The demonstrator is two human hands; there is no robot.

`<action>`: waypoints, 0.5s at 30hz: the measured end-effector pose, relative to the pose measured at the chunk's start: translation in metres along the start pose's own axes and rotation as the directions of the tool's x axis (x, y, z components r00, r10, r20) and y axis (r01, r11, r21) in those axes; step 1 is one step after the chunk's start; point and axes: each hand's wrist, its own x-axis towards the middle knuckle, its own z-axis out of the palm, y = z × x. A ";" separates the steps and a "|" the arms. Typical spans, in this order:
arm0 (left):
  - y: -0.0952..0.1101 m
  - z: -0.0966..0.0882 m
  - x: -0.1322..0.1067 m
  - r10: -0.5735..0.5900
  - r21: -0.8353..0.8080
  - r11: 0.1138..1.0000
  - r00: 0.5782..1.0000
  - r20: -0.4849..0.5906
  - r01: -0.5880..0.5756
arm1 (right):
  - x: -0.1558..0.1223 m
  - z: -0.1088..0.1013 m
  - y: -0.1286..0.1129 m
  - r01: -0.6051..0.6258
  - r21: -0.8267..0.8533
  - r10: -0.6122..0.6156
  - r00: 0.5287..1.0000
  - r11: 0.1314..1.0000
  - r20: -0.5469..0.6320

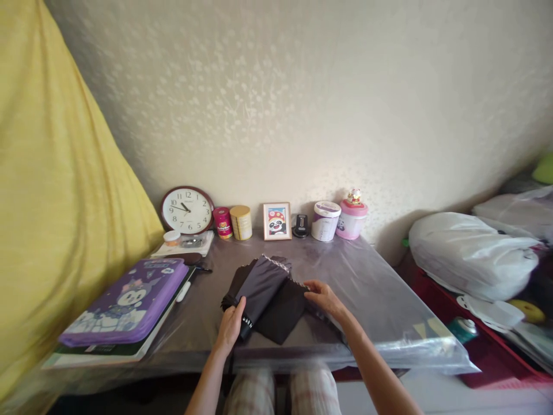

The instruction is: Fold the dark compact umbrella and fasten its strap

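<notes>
A black folding umbrella (263,300) lies on the table in front of me, collapsed, with its cloth panels loose and fanned out. Light patterned trim runs along the cloth's far edge. My left hand (232,324) is closed round the umbrella near its dark, banded end, at the near left. On the other side, my right hand (323,297) pinches the trimmed edge of a cloth panel between thumb and fingers. Part of the umbrella's near end is covered by my left hand.
A purple cartoon case (129,300) rests on books at the left. Along the wall stand a clock (187,210), tins, a framed panda picture (277,221) and two tubs. White plastic bags (470,253) fill the right side. Plastic sheeting overhangs the table's front edge.
</notes>
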 end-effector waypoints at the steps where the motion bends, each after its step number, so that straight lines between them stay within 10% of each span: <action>1: -0.001 0.000 0.000 -0.006 0.000 1.000 1.000 -0.006 0.006 | 0.001 0.001 0.002 -0.014 -0.021 0.013 1.000 1.000 -0.015; 15: -0.004 0.000 0.001 -0.033 -0.039 0.999 0.999 0.010 0.034 | -0.009 0.005 -0.017 -0.178 0.003 0.177 0.983 0.984 0.043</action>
